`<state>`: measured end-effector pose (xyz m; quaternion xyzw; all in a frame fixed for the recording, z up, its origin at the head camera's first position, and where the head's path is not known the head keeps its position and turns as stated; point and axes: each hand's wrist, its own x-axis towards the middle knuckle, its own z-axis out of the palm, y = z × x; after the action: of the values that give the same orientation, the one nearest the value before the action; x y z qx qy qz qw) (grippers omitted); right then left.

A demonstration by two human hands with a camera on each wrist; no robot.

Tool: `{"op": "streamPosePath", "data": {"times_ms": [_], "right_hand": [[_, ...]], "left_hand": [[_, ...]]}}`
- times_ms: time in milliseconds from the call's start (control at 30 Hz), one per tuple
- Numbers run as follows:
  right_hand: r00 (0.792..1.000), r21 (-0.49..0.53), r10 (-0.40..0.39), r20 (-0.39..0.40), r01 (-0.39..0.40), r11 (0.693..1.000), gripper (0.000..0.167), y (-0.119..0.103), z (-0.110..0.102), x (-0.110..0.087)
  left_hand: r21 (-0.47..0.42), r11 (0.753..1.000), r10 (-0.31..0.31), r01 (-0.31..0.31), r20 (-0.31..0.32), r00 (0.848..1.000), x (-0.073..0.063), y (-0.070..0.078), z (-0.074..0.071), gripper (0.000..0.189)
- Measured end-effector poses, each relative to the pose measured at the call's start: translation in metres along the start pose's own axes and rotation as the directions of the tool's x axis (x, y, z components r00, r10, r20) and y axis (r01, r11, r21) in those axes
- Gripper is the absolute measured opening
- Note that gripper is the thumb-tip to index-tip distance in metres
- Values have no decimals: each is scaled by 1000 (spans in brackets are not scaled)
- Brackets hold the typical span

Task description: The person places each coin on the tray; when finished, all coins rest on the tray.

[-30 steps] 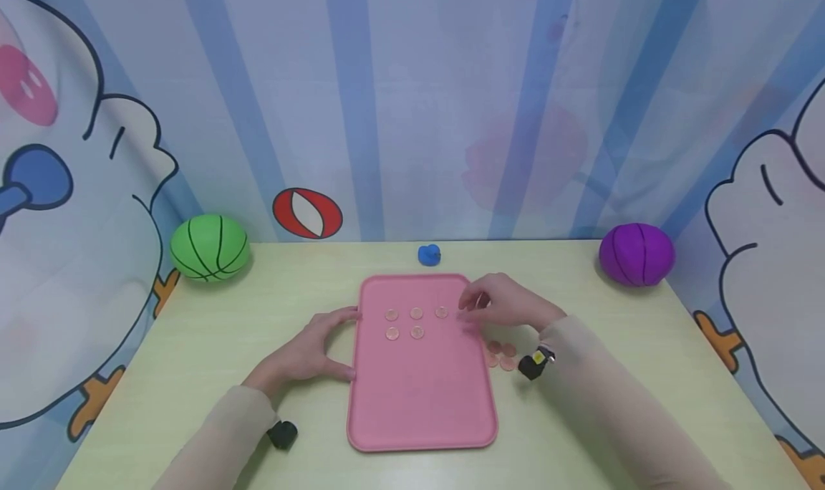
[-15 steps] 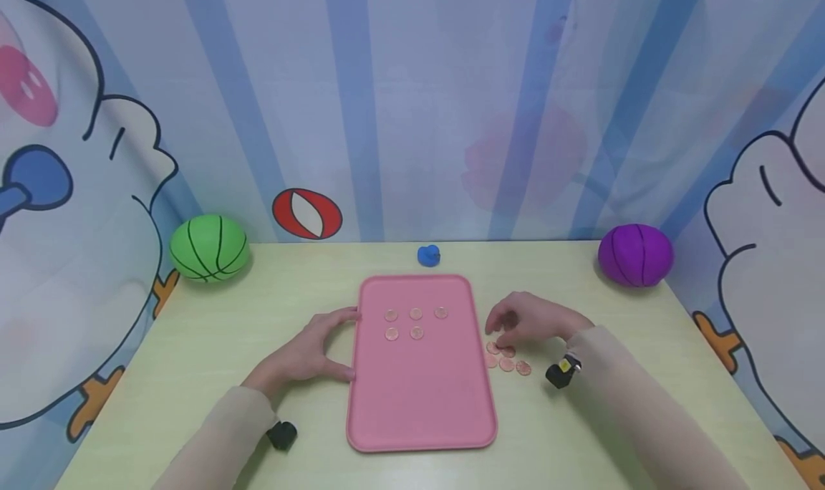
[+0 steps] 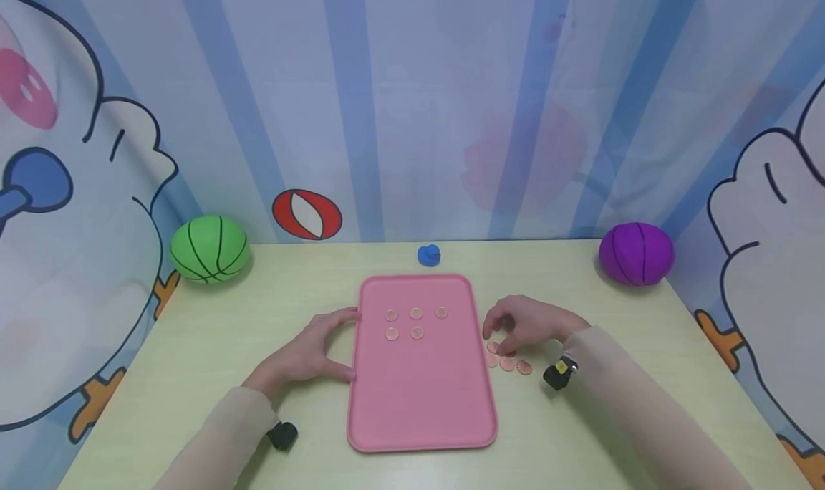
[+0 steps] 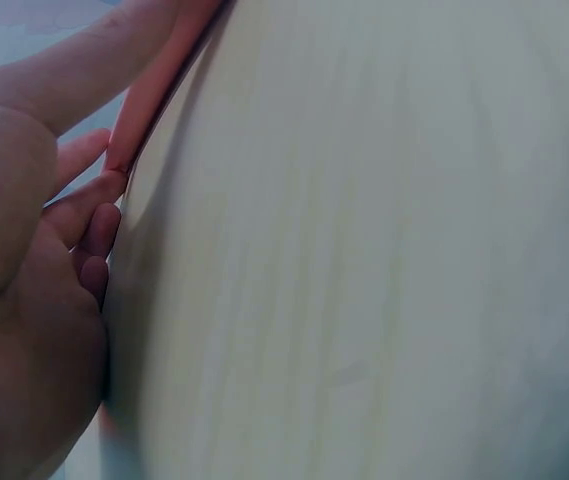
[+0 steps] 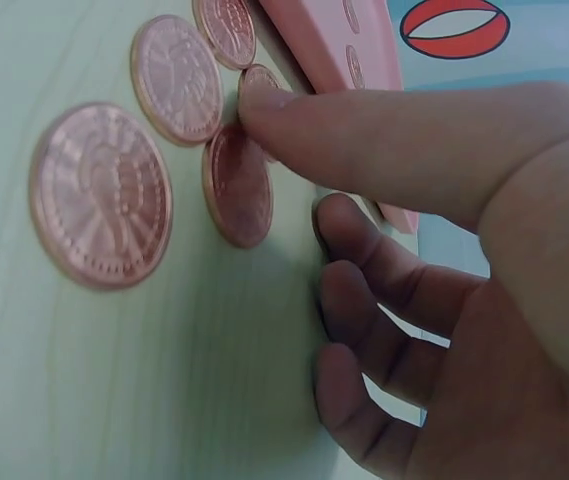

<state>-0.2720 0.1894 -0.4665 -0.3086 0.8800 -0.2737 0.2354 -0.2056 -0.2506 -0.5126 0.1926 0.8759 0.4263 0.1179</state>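
My left hand (image 3: 301, 354) rests at the left edge of a pink tray (image 3: 422, 411), thumb and forefinger spread along the rim. In the left wrist view the left hand (image 4: 19, 230) shows with the tray edge (image 4: 149, 100) beyond it. Several copper coins (image 3: 392, 334) lie in two rows on the tray's upper part. To the right of the tray, my right hand (image 3: 531, 319) reaches down over more copper coins (image 3: 523, 367) on the table. The right wrist view has the thumb tip overlapping one coin (image 5: 257, 76); a nearer coin (image 5: 102, 195) lies flat.
A small blue toy duck (image 3: 428, 255) stands behind the tray. A green ball (image 3: 210, 248) sits at the table's back left corner, a purple ball (image 3: 637, 254) at the back right. A printed cloth (image 3: 425, 117) hangs behind the table (image 3: 290, 275).
From the tray's upper right edge, my right hand has moved right and down to the loose coins, then shifted slightly left. The left hand has stayed in place.
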Motion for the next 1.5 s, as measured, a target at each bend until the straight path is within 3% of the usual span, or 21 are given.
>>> {"op": "streamPosePath", "data": {"times_ms": [500,1500], "right_hand": [[998,83,0,61,-5,997,14,-4,0,4],[998,70,8,69,-13,997,12,-4,1,8]], "left_hand": [[4,1000,23,-23,3,1000,2,-4,-1,105],[3,1000,-6,6,0,1000,0,-2,0,104]]}}
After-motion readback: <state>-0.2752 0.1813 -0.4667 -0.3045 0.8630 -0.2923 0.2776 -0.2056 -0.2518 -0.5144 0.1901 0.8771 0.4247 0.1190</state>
